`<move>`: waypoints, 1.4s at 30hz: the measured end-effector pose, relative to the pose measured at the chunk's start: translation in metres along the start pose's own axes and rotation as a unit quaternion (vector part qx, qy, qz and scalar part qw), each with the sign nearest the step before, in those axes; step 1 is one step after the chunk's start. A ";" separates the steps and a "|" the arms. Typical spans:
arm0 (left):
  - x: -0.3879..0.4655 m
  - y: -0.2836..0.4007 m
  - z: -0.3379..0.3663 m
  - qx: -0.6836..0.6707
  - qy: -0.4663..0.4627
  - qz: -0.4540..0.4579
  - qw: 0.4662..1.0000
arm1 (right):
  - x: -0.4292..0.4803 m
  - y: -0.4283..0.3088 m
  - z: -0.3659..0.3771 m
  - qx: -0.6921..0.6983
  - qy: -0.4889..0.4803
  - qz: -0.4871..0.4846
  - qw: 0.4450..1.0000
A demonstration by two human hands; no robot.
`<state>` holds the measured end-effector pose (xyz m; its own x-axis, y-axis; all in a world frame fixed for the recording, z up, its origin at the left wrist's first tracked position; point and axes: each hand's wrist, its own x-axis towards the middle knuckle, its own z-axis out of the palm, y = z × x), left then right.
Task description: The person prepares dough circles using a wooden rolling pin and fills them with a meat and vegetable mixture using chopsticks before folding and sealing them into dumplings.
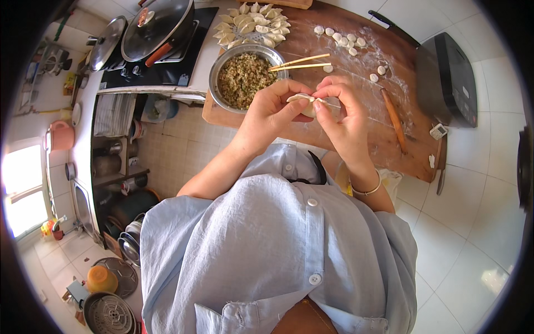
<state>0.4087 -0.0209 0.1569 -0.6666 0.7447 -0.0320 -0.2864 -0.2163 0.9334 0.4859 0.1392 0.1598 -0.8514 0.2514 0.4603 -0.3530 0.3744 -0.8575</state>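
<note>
Between both hands is a dumpling [308, 109], its dough edge partly pinched together. My left hand [278, 100] grips its left side with thumb and fingers. On the other side, my right hand [343, 104] pinches the edge between thumb and forefinger. Just beyond my left hand stands a metal bowl [214, 79] of chopped filling [244, 77]. A pair of wooden chopsticks [304, 61] rests on its rim, pointing right. Behind the bowl, several folded dumplings [254, 23] lie in rings on a round tray. Small dough pieces [343, 41] are scattered over the floured wooden board [346, 16].
A wooden rolling pin [393, 121] lies at the right of the board. Beyond it are a dark appliance [446, 79], a black-handled knife [394, 29] and a small white timer [438, 131]. At left, a lidded wok [156, 31] sits on the black stove [167, 77].
</note>
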 end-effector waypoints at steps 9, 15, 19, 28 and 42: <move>0.002 -0.003 0.002 -0.003 0.029 0.008 1.000 | 0.004 -0.013 0.010 0.230 0.056 0.151 0.960; 0.002 -0.004 0.001 0.040 0.049 0.027 0.998 | 0.003 0.002 0.002 0.101 0.012 0.057 0.993; 0.003 -0.006 -0.004 0.146 0.061 0.065 0.985 | 0.018 -0.004 -0.010 -0.105 -0.059 -0.107 0.987; 0.008 0.009 -0.005 0.232 0.027 0.115 0.965 | 0.018 -0.004 -0.003 -0.178 -0.020 -0.105 0.978; 0.010 -0.004 -0.008 0.211 0.064 0.043 0.975 | 0.029 0.000 -0.003 -0.226 -0.064 -0.159 0.959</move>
<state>0.3977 -0.0174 0.1498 -0.7638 0.6445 0.0341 0.0647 0.0238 0.9976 0.4622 0.1490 0.1740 -0.7786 -0.0402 0.6262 -0.4239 0.7695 -0.4777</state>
